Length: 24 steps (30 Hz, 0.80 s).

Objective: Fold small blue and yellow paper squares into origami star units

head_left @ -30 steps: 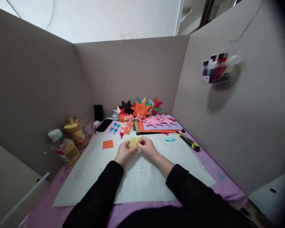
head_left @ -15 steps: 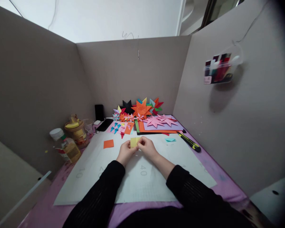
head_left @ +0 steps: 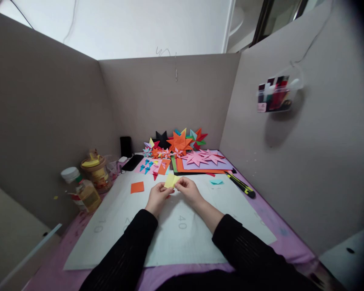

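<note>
A small yellow paper [head_left: 170,181] is held between both hands above the white sheet [head_left: 182,242]. My left hand [head_left: 158,197] pinches its lower left part, and my right hand [head_left: 188,190] pinches its right edge. The paper is tilted, with a crease showing near its middle. An orange paper square [head_left: 137,187] lies flat to the left of my left hand. To the right of my right hand rests a small folded turquoise paper [head_left: 216,182].
Paper stars [head_left: 180,142] and coloured sheets [head_left: 206,165] fill the back. A black-and-yellow cutter [head_left: 242,185] lies at the right. On the left stand a glue bottle [head_left: 86,193], a tub [head_left: 97,173] and phones [head_left: 132,162]. Grey panels [head_left: 170,97] surround the table.
The yellow paper has turned and tilted between the fingers. My left hand has shifted slightly left and down from it. The whole view has moved a little.
</note>
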{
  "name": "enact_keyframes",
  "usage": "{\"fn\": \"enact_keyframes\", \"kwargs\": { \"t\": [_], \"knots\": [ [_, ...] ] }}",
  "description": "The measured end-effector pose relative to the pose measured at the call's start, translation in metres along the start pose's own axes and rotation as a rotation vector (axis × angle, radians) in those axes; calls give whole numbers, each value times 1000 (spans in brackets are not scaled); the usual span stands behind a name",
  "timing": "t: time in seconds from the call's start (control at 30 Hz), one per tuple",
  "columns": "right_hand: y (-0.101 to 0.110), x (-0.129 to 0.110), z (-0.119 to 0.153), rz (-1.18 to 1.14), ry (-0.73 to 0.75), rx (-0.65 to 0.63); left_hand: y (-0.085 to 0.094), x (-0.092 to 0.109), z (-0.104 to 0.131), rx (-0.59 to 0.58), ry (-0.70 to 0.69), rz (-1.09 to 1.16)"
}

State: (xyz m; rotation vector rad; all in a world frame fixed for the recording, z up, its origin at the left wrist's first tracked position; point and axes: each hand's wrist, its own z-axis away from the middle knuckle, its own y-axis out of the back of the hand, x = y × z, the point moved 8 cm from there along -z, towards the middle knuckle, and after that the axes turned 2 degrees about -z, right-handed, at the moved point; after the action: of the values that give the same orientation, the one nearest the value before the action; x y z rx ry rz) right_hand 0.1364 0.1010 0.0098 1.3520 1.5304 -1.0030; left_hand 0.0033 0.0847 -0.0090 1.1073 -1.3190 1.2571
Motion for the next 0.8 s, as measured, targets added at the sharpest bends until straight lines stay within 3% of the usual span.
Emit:
{"fn": "enact_keyframes", "kwargs": {
  "t": [0.37,0.8],
  "knots": [
    [3,-6,4,47,10,131,1,6,-1,41,-78,-36],
    [1,-6,3,58,43,178,2,8,0,86,-93,-69]
  ]
}}
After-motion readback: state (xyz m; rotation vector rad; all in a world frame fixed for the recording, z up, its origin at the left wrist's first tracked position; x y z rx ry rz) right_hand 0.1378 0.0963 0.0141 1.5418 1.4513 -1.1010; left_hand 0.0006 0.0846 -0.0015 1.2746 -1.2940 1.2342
